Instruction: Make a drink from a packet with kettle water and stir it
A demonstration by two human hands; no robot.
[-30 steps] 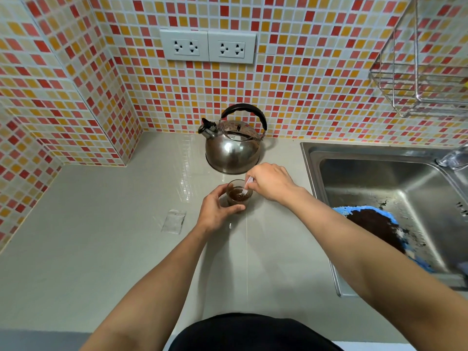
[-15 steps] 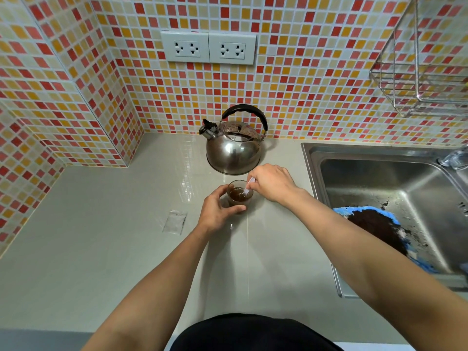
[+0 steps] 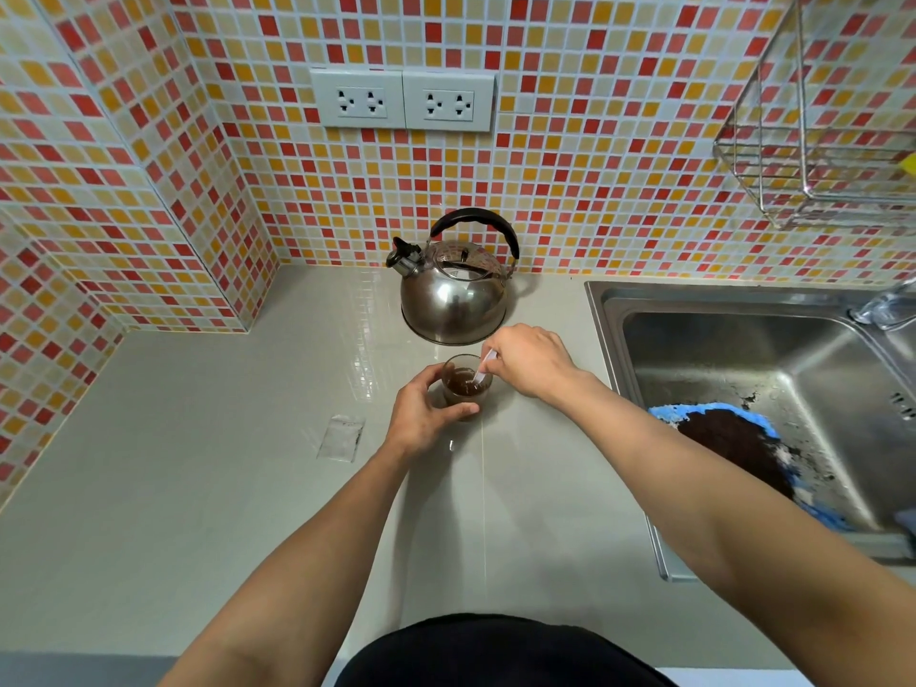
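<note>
In the centre of the frame the left hand point(image 3: 421, 419) has its grip closed around the small clear glass of brown drink point(image 3: 463, 386) standing on the grey bench point(image 3: 198, 488), and the right hand point(image 3: 528, 361) pinches a thin white stirrer point(image 3: 483, 369) that dips into it. The glass is small and light, so a strong stir could tip it or splash the drink. The right knuckles are also near the steel kettle with black handle point(image 3: 453, 297), which may be hot.
</note>
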